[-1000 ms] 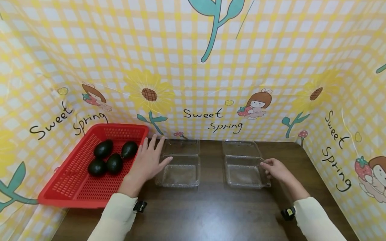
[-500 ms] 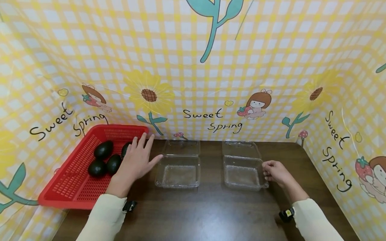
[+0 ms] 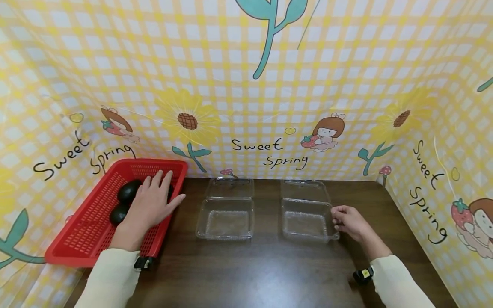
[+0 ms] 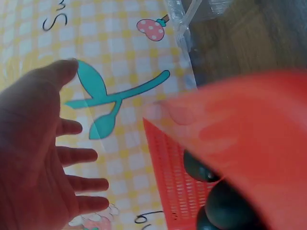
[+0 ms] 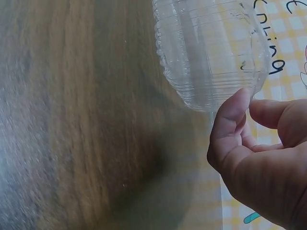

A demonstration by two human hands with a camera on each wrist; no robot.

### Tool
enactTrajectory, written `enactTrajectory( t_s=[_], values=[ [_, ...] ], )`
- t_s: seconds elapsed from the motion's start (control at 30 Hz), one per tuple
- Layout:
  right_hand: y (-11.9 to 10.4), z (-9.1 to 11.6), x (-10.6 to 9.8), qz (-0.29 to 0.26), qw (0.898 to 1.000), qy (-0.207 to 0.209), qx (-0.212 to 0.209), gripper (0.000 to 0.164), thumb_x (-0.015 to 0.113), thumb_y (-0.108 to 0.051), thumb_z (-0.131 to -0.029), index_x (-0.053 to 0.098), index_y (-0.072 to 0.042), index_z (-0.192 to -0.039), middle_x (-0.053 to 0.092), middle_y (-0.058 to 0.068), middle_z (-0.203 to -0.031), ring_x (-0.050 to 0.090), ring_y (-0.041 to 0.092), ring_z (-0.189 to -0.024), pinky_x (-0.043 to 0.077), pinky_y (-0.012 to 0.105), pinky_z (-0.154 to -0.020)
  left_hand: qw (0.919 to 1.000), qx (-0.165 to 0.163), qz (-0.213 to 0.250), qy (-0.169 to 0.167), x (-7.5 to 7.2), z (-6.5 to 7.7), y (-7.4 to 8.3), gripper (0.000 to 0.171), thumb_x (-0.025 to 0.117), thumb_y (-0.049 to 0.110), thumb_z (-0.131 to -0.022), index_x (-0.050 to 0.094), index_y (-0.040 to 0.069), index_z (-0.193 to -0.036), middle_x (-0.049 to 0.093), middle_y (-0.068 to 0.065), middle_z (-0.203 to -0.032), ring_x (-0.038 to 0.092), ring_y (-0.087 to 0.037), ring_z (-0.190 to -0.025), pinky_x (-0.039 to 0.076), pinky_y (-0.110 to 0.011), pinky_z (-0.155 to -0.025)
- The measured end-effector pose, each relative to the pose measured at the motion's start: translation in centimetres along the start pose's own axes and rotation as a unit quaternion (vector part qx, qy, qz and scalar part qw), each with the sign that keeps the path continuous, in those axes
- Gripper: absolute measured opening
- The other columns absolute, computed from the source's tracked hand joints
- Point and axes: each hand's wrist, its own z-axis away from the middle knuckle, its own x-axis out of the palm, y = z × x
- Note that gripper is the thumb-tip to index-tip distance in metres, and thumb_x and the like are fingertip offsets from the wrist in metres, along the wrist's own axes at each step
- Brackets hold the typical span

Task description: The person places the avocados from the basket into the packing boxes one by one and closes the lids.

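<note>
Over the red basket (image 3: 67, 258) at the left, my left hand (image 3: 148, 207) is spread with its fingers straight, holding nothing. Beneath it lie dark green avocados (image 3: 128, 191), some hidden by the hand. The left wrist view shows the hand (image 4: 33, 153) beside the basket wall (image 4: 273, 124), with avocados (image 4: 230, 206) inside. My right hand (image 3: 351, 221) pinches the right edge of a clear plastic clamshell box (image 3: 304, 223) between thumb and finger. Close up in the right wrist view, the fingertips are at the corner of this ribbed box (image 5: 206, 52). Its lid is folded back.
A second clear clamshell box (image 3: 225, 224), lid also folded back, stands on the brown wooden table (image 3: 246, 273) between the basket and the gripped box. A yellow checked cloth (image 3: 250, 98) hangs behind and along both sides.
My left hand has moved left from beside the near clamshell box to above the avocados. The right hand stays at its box, which has shifted slightly left.
</note>
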Motion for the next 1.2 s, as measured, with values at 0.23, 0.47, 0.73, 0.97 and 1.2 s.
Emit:
enactTrajectory(
  t_s=[0.23, 0.47, 0.73, 0.97, 1.2],
  values=[
    [-0.1, 0.0, 0.7, -0.001, 1.000, -0.007, -0.003, 0.031, 0.045, -0.012, -0.111, 0.044, 0.012, -0.130, 0.054, 0.002, -0.093, 0.055, 0.010, -0.081, 0.055, 0.026, -0.069, 0.9995, -0.026, 0.013, -0.013, -1.4, 0.2, -2.0, 0.088, 0.054, 0.056, -0.102, 0.027, -0.006, -0.158, 0.029, -0.041, -0.156, 0.029, -0.066, -0.137, 0.026, -0.076, -0.112],
    [-0.3, -0.2, 1.2, -0.009, 1.000, -0.012, -0.002, 0.029, 0.046, -0.014, -0.111, 0.045, 0.009, -0.129, 0.054, 0.001, -0.092, 0.056, 0.011, -0.081, 0.056, 0.027, -0.070, 0.9986, -0.047, 0.018, -0.017, -2.4, -0.1, -4.3, 0.094, 0.052, 0.061, -0.101, 0.024, -0.008, -0.157, 0.028, -0.043, -0.153, 0.028, -0.068, -0.134, 0.026, -0.078, -0.110],
    [-0.2, 0.0, 2.0, -0.016, 1.000, -0.012, -0.002, 0.026, 0.045, -0.011, -0.110, 0.045, 0.008, -0.128, 0.054, 0.002, -0.091, 0.055, 0.012, -0.080, 0.056, 0.027, -0.070, 0.9955, -0.065, 0.054, -0.043, -3.4, -0.4, -7.1, 0.097, 0.049, 0.062, -0.102, 0.017, -0.009, -0.159, 0.025, -0.045, -0.153, 0.027, -0.068, -0.134, 0.025, -0.079, -0.109],
    [-0.1, 0.1, 2.4, -0.020, 1.000, -0.018, -0.005, 0.028, 0.043, -0.010, -0.111, 0.043, 0.010, -0.130, 0.055, 0.003, -0.093, 0.056, 0.011, -0.080, 0.056, 0.028, -0.070, 0.9905, -0.088, 0.072, -0.077, -3.8, -0.5, -9.2, 0.096, 0.046, 0.059, -0.104, 0.011, -0.013, -0.158, 0.022, -0.050, -0.149, 0.028, -0.070, -0.130, 0.027, -0.080, -0.106],
    [0.2, 0.1, 2.8, -0.026, 0.999, -0.017, -0.010, 0.027, 0.044, -0.010, -0.110, 0.043, 0.009, -0.129, 0.055, 0.003, -0.092, 0.056, 0.012, -0.081, 0.056, 0.028, -0.071, 0.9828, -0.120, 0.085, -0.111, -3.3, -0.7, -11.4, 0.093, 0.049, 0.052, -0.104, 0.015, -0.021, -0.151, 0.031, -0.054, -0.139, 0.038, -0.067, -0.125, 0.035, -0.076, -0.104]
  ],
)
